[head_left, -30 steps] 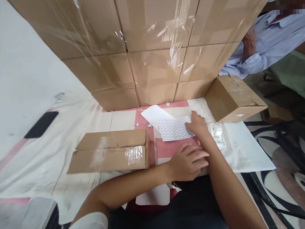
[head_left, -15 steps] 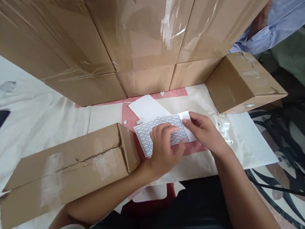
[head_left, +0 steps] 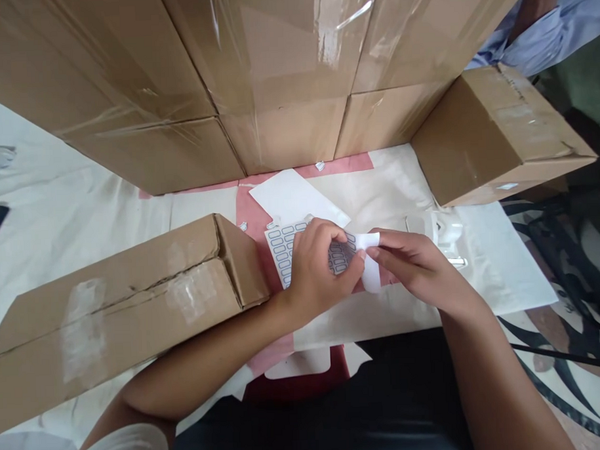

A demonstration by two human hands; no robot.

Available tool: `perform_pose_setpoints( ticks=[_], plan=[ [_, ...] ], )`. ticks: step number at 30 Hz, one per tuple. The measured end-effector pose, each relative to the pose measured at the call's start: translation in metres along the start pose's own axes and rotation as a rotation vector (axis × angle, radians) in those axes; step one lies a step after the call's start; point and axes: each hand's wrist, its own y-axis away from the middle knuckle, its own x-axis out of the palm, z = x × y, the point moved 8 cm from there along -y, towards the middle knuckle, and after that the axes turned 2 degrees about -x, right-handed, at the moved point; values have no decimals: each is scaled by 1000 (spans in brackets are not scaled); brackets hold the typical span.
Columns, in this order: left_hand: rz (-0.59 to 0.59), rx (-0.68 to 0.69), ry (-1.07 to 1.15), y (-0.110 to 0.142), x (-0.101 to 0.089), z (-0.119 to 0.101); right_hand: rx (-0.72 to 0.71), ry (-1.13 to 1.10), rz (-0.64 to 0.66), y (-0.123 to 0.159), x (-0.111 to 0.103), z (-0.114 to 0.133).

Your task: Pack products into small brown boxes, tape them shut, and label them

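A white sheet of small outlined stickers (head_left: 280,250) is between my hands, its right end bent up and curled. My right hand (head_left: 419,263) pinches that right edge between thumb and fingers. My left hand (head_left: 318,264) curves over the sheet's middle, its thumb tip at the fold close to my right fingertips, and hides part of the sticker rows. Just beyond the sheet lies a blank white paper (head_left: 296,197) on the table.
Taped cardboard boxes (head_left: 285,74) stand stacked at the back. One carton (head_left: 150,309) lies at left, another open carton (head_left: 503,136) at right. A white plastic item (head_left: 448,231) sits near my right hand. A person's blue sleeve (head_left: 569,32) shows at upper right.
The sheet was flat and is now bent up at its right end. My left thumb has moved in to the fold near my right fingers. The view has shifted slightly.
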Motion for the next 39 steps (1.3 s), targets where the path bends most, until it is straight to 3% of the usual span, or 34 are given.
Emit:
perform_pose_setpoints(
  ticks=[12,21,29,34,39],
  plan=[
    [54,-27,29,0,2,0,-116,172,2,-1,2,14],
    [67,-49,5,0,4,4,-91,155,-2,0,1,12],
    [57,-28,16,1,3,5,-43,96,-81,0,-5,4],
    [53,-58,85,-2,3,12,30,80,-200,-3,-19,-10],
    [8,-131,180,-6,0,23,5,249,-485,-24,-46,-16]
  ],
)
